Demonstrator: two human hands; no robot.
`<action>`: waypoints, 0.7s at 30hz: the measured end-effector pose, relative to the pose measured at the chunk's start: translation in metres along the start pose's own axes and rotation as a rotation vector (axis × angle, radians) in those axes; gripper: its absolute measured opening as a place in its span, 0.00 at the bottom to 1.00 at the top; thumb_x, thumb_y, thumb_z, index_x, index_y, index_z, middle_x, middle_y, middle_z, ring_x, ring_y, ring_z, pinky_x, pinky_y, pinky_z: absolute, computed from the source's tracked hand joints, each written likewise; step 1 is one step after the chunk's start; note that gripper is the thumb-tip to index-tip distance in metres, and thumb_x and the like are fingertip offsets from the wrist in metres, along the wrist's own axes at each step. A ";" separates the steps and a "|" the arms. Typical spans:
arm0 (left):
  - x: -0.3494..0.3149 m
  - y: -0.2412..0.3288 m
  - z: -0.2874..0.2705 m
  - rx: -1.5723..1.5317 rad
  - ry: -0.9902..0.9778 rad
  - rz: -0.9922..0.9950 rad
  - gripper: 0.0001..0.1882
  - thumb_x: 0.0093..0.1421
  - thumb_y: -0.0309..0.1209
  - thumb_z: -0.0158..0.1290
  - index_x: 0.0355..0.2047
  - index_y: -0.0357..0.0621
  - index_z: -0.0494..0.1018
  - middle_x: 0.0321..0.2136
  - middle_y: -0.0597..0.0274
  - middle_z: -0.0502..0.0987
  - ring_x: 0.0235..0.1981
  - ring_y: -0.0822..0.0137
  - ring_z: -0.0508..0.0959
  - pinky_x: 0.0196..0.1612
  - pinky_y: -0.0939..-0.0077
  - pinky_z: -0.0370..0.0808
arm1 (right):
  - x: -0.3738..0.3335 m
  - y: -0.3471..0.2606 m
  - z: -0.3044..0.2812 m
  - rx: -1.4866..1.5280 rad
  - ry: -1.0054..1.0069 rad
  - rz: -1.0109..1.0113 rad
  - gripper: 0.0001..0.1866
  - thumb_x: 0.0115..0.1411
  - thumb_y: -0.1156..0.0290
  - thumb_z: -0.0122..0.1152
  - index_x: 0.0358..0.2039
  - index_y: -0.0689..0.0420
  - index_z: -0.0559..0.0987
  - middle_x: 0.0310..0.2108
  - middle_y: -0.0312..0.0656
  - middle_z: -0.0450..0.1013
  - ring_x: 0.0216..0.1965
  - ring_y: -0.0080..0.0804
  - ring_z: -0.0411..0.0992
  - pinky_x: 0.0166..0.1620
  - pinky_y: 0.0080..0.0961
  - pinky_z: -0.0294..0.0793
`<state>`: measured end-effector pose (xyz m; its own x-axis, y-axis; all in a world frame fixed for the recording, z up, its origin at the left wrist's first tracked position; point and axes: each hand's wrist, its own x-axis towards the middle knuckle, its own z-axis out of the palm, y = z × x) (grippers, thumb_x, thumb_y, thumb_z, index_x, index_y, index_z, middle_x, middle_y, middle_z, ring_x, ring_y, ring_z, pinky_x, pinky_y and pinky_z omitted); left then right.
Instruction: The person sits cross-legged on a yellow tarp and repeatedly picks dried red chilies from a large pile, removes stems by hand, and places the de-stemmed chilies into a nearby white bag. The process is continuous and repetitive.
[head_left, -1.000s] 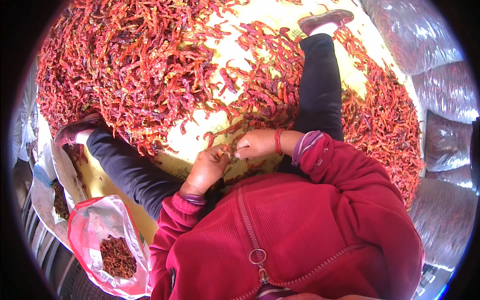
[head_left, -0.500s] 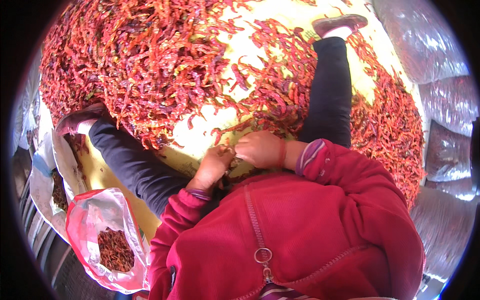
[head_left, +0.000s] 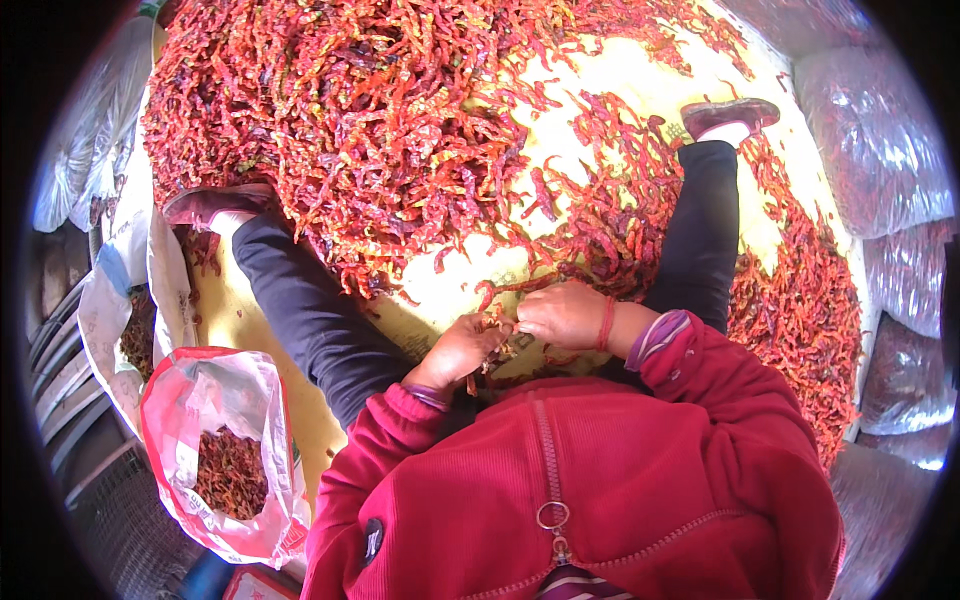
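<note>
My left hand (head_left: 462, 350) is closed around small orange-brown bits that look like dried chili peppers (head_left: 497, 322). A brownish end of them pokes out below its fingers. Fingertip to fingertip with it, my right hand (head_left: 565, 315) is curled in a pinch; whatever is in its fingers is too small to make out. Both hands are over the yellow sheet (head_left: 455, 270) between my spread legs. Just beyond them lie loose red chili peppers (head_left: 600, 245), rising into a large heap (head_left: 350, 130) at the far left.
A red-rimmed white sack (head_left: 265, 400), partly filled with dark red chili pieces (head_left: 230, 475), stands open at the left. Behind it is another white sack (head_left: 110, 320). More chilies (head_left: 800, 330) spread right of my right leg. Filled clear plastic bags (head_left: 905, 280) line the right edge.
The whole view has shifted, so the scene sits further right and mostly lower. My hands stay together in front of my lap, and more of the bits in the left hand now shows.
</note>
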<state>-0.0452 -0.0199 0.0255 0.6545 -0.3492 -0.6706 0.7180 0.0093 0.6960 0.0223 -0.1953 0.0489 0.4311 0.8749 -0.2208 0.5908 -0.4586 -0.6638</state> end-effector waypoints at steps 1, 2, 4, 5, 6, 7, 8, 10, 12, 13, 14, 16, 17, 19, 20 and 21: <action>0.002 -0.001 0.000 0.057 -0.008 -0.005 0.10 0.53 0.31 0.46 0.32 0.37 0.68 0.18 0.70 0.68 0.17 0.80 0.64 0.21 0.86 0.62 | -0.001 0.000 0.002 -0.012 -0.002 -0.005 0.09 0.49 0.65 0.44 0.23 0.56 0.68 0.24 0.45 0.67 0.28 0.43 0.67 0.30 0.37 0.66; 0.002 0.000 0.000 0.115 -0.016 -0.010 0.10 0.53 0.31 0.46 0.33 0.37 0.68 0.18 0.70 0.68 0.17 0.80 0.64 0.20 0.87 0.62 | -0.001 -0.001 0.003 -0.024 -0.004 -0.010 0.09 0.49 0.65 0.45 0.23 0.56 0.68 0.24 0.45 0.67 0.28 0.42 0.67 0.30 0.36 0.66; 0.000 -0.002 0.001 0.144 0.025 0.006 0.09 0.53 0.30 0.46 0.31 0.37 0.68 0.17 0.70 0.68 0.17 0.80 0.64 0.21 0.86 0.62 | -0.001 -0.006 0.006 -0.077 0.048 -0.046 0.08 0.48 0.66 0.45 0.22 0.56 0.68 0.23 0.44 0.67 0.27 0.41 0.67 0.30 0.34 0.66; 0.002 -0.007 -0.001 0.166 0.050 0.001 0.09 0.53 0.30 0.46 0.31 0.37 0.68 0.18 0.70 0.68 0.17 0.79 0.64 0.21 0.86 0.62 | -0.001 -0.009 0.007 -0.102 0.071 -0.063 0.07 0.47 0.66 0.46 0.22 0.56 0.68 0.22 0.43 0.67 0.26 0.40 0.67 0.29 0.33 0.67; 0.004 -0.008 -0.002 0.187 0.074 -0.004 0.08 0.52 0.29 0.47 0.31 0.37 0.68 0.18 0.69 0.68 0.17 0.79 0.64 0.21 0.86 0.63 | 0.000 -0.010 0.008 -0.135 0.124 -0.117 0.07 0.47 0.66 0.46 0.22 0.56 0.68 0.21 0.43 0.66 0.26 0.40 0.67 0.29 0.33 0.67; 0.002 -0.005 0.000 0.077 0.056 -0.027 0.08 0.52 0.29 0.47 0.30 0.38 0.68 0.17 0.69 0.68 0.18 0.78 0.65 0.22 0.85 0.63 | 0.000 -0.011 0.010 -0.162 0.172 -0.163 0.06 0.46 0.67 0.47 0.21 0.56 0.68 0.21 0.42 0.66 0.25 0.39 0.67 0.28 0.32 0.67; -0.002 0.002 0.002 -0.034 0.037 -0.051 0.07 0.51 0.29 0.47 0.29 0.38 0.68 0.16 0.69 0.67 0.18 0.77 0.66 0.22 0.83 0.64 | 0.001 -0.013 0.011 -0.190 0.220 -0.208 0.06 0.46 0.67 0.47 0.21 0.55 0.68 0.20 0.41 0.66 0.25 0.38 0.67 0.28 0.31 0.67; 0.001 -0.005 0.003 -0.013 -0.014 0.265 0.07 0.51 0.28 0.47 0.29 0.38 0.67 0.16 0.68 0.67 0.18 0.76 0.67 0.22 0.82 0.64 | 0.012 -0.029 0.007 -0.108 0.321 -0.367 0.04 0.43 0.69 0.48 0.19 0.55 0.66 0.19 0.40 0.63 0.24 0.36 0.66 0.27 0.30 0.66; 0.011 -0.041 -0.004 0.136 -0.007 0.648 0.06 0.51 0.27 0.46 0.29 0.39 0.66 0.16 0.67 0.66 0.17 0.76 0.66 0.20 0.83 0.63 | 0.022 -0.050 -0.005 -0.002 0.405 -0.535 0.03 0.41 0.71 0.49 0.18 0.54 0.65 0.18 0.39 0.61 0.23 0.34 0.64 0.27 0.28 0.66; 0.014 -0.052 -0.009 0.155 0.031 0.698 0.05 0.51 0.27 0.46 0.28 0.39 0.65 0.16 0.67 0.65 0.15 0.76 0.65 0.18 0.83 0.62 | 0.025 -0.053 -0.014 -0.016 0.368 -0.512 0.03 0.41 0.71 0.49 0.18 0.54 0.65 0.18 0.39 0.61 0.23 0.34 0.64 0.28 0.28 0.66; 0.014 -0.045 -0.008 0.175 0.051 0.748 0.04 0.51 0.26 0.45 0.28 0.40 0.65 0.16 0.67 0.64 0.14 0.77 0.63 0.16 0.84 0.61 | 0.030 -0.052 -0.025 -0.037 0.345 -0.470 0.04 0.41 0.71 0.49 0.18 0.53 0.65 0.18 0.39 0.61 0.23 0.34 0.64 0.29 0.27 0.66; 0.009 -0.007 -0.024 -0.551 -0.065 0.002 0.03 0.52 0.27 0.45 0.27 0.41 0.64 0.16 0.67 0.63 0.12 0.77 0.60 0.14 0.86 0.58 | 0.037 -0.023 -0.037 -0.173 0.269 -0.335 0.05 0.42 0.72 0.49 0.23 0.52 0.68 0.20 0.38 0.63 0.26 0.35 0.65 0.32 0.27 0.66; 0.008 0.003 -0.028 -0.673 0.001 0.001 0.04 0.52 0.28 0.44 0.27 0.41 0.63 0.15 0.68 0.61 0.11 0.78 0.59 0.12 0.86 0.55 | 0.035 -0.008 -0.048 -0.182 0.254 -0.159 0.12 0.43 0.72 0.50 0.32 0.52 0.69 0.24 0.39 0.65 0.32 0.37 0.64 0.36 0.29 0.65; 0.009 0.005 -0.029 -0.732 0.126 -0.038 0.06 0.52 0.30 0.45 0.27 0.41 0.63 0.15 0.67 0.63 0.11 0.77 0.60 0.12 0.86 0.56 | 0.041 0.034 -0.056 -0.343 0.021 0.180 0.23 0.45 0.71 0.49 0.45 0.55 0.62 0.41 0.48 0.61 0.44 0.44 0.59 0.46 0.35 0.59; 0.011 0.001 -0.030 -0.724 0.149 -0.062 0.06 0.52 0.31 0.45 0.27 0.42 0.64 0.16 0.66 0.64 0.12 0.76 0.61 0.13 0.84 0.57 | 0.054 0.045 -0.061 -0.266 0.104 0.194 0.25 0.47 0.70 0.48 0.47 0.55 0.59 0.45 0.49 0.58 0.46 0.44 0.57 0.49 0.35 0.56; 0.017 -0.014 -0.038 -0.643 -0.002 -0.061 0.08 0.51 0.31 0.47 0.29 0.41 0.64 0.18 0.66 0.66 0.12 0.76 0.62 0.10 0.88 0.56 | 0.069 0.051 -0.064 -0.286 0.241 0.202 0.25 0.47 0.69 0.49 0.48 0.54 0.58 0.46 0.49 0.56 0.48 0.45 0.56 0.51 0.35 0.54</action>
<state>-0.0347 0.0093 -0.0055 0.6081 -0.3686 -0.7031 0.7529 0.5486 0.3636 0.1257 -0.1682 0.0453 0.6842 0.7175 -0.1303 0.6292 -0.6712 -0.3918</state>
